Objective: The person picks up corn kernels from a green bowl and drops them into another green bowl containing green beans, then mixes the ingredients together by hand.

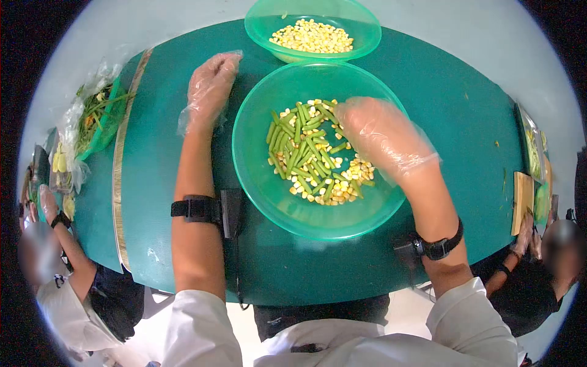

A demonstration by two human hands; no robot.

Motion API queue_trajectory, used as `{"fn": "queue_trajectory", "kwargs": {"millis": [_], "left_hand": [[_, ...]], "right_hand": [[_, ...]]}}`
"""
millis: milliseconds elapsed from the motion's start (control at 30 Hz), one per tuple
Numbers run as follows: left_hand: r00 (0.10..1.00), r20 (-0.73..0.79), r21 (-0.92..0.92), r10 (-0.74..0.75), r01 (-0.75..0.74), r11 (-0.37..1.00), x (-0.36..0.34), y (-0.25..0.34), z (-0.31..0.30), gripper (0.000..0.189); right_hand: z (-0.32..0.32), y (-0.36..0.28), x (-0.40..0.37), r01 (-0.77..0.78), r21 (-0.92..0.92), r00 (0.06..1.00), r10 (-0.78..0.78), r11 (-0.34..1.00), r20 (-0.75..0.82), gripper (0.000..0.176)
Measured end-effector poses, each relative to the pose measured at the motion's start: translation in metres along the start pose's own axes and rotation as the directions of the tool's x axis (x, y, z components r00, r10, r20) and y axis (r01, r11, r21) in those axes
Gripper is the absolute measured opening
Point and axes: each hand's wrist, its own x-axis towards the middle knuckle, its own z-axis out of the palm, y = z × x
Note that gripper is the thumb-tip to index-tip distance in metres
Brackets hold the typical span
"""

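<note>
A large green bowl (263,202) stands before me with cut green beans (296,137) and yellow corn kernels (336,194) mixed in it. My right hand (378,131), in a clear plastic glove, is over the right part of this bowl, its fingers curled down at the edge of the beans and kernels; what the fingertips hold, if anything, is hidden. To the left of the bowl, my left hand (214,82), also gloved, rests closed near the table, apart from the bowl; its fingers are curled in and I cannot make out anything inside them.
Behind the large bowl is a second green bowl (361,40) with corn kernels (312,37). At the left, a green basket (110,119) holds plant scraps beside clear plastic. A wooden board (523,196) lies at the right edge. A person works at each side of the table (165,153).
</note>
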Motion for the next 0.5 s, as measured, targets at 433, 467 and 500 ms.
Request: {"fn": "queue_trajectory", "kwargs": {"millis": [433, 467, 500], "left_hand": [[0.999, 0.022, 0.049, -0.033, 0.032, 0.998, 0.005, -0.001, -0.002, 0.039], [0.999, 0.025, 0.038, -0.039, 0.038, 0.999, 0.004, 0.000, -0.002, 0.039], [0.998, 0.028, 0.045, -0.049, 0.048, 0.998, 0.004, 0.001, -0.003, 0.040]], "right_hand": [[0.006, 0.008, 0.004, 0.029, 0.226, 0.999, -0.038, 0.974, 0.035, 0.008], [0.006, 0.009, 0.004, 0.034, 0.232, 0.999, -0.043, 0.972, 0.031, 0.008], [0.007, 0.010, 0.004, 0.039, 0.238, 0.999, -0.046, 0.971, 0.025, 0.007]]}}
